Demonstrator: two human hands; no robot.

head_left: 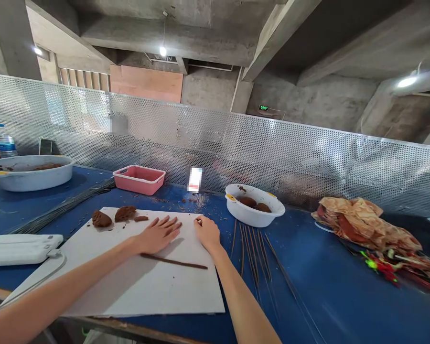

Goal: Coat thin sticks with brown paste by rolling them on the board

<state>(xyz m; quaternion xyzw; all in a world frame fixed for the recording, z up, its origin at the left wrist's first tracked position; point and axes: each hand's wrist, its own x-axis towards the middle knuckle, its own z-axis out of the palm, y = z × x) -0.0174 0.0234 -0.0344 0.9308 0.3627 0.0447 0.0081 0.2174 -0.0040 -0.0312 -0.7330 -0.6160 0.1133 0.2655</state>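
Fingers of L hand (157, 235) lie spread open, flat on the white board (136, 286), gripping nothing. Fingers of R hand (208, 232) are curled shut at the board's far edge, possibly pinching sth small; can't tell. Far-wall green sign (263, 108) is too small to read. On the board, the brown rolled stick (174, 262) lies at 6 o'clock of both hands, just below L palm. At 2 o'clock of R hand, the white bowl (254, 217) holds brown lumps (255, 204). At 10 o'clock, the grey basin (32, 179) holds brown bits.

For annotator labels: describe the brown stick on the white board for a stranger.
Find the white board on the blue table. By the left hand lies one brown stick. It alone lies on the board; the other sticks lie on the table.
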